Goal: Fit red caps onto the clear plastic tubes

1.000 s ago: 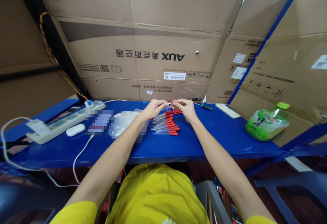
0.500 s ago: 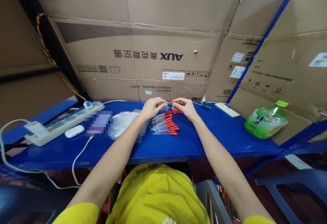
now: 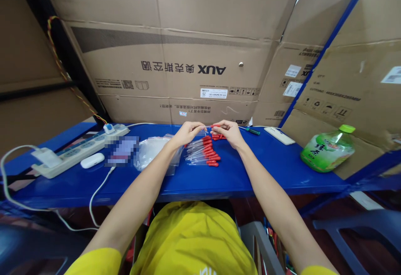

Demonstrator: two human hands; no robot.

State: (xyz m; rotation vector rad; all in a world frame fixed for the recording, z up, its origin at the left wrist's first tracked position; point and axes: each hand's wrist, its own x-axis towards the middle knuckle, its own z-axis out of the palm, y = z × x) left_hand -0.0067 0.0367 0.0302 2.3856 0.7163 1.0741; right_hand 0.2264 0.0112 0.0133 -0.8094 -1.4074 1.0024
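The right hand [image 3: 229, 133] pinches a red cap [image 3: 215, 126] at frame centre; what the left hand [image 3: 187, 133], just beside it, grips, I cannot tell. A slack pinch could drop the cap among the tubes [image 3: 203, 154] just below.

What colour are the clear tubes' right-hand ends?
The ends are red, best seen in the head view.
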